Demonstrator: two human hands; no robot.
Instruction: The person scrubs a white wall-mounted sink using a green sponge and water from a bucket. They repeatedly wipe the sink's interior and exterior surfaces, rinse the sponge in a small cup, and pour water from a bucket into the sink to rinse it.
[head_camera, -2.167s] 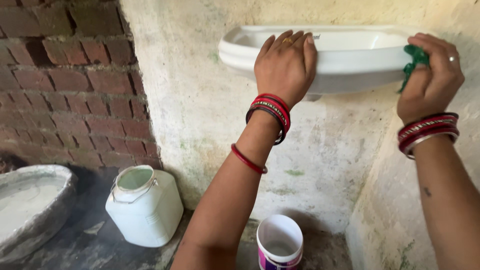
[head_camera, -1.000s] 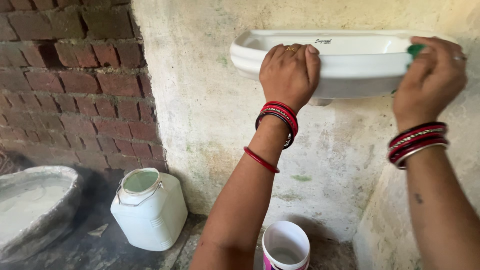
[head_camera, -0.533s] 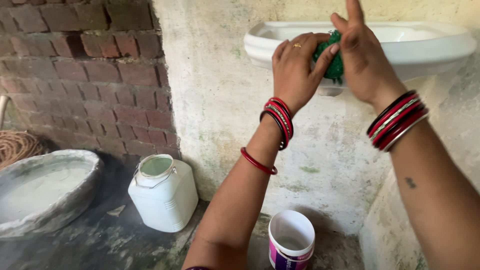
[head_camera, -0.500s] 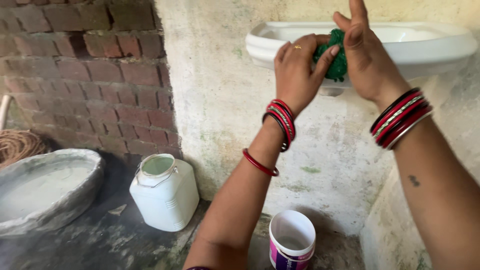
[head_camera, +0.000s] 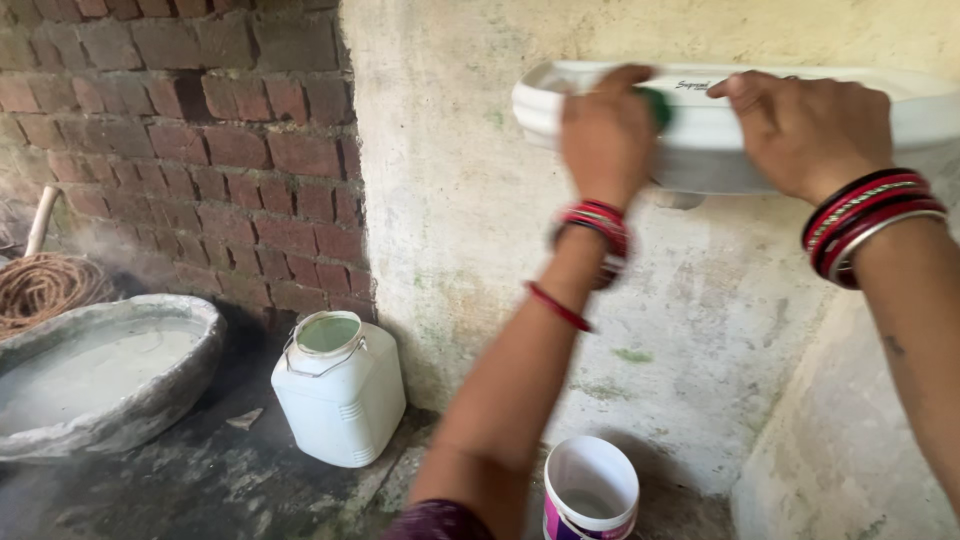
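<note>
The scrubber (head_camera: 657, 106), green, sits pinched in our left hand (head_camera: 607, 135) against the front rim of the wall-mounted basin (head_camera: 712, 135), while our right hand (head_camera: 803, 130) lies loosely curled, holding nothing, on the rim, seemingly to brace.

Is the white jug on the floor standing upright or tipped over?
Upright. The white jug sits flat on the dark floor by the brick wall, its round green-tinted mouth facing up and its wire handle lying across the top.
</note>
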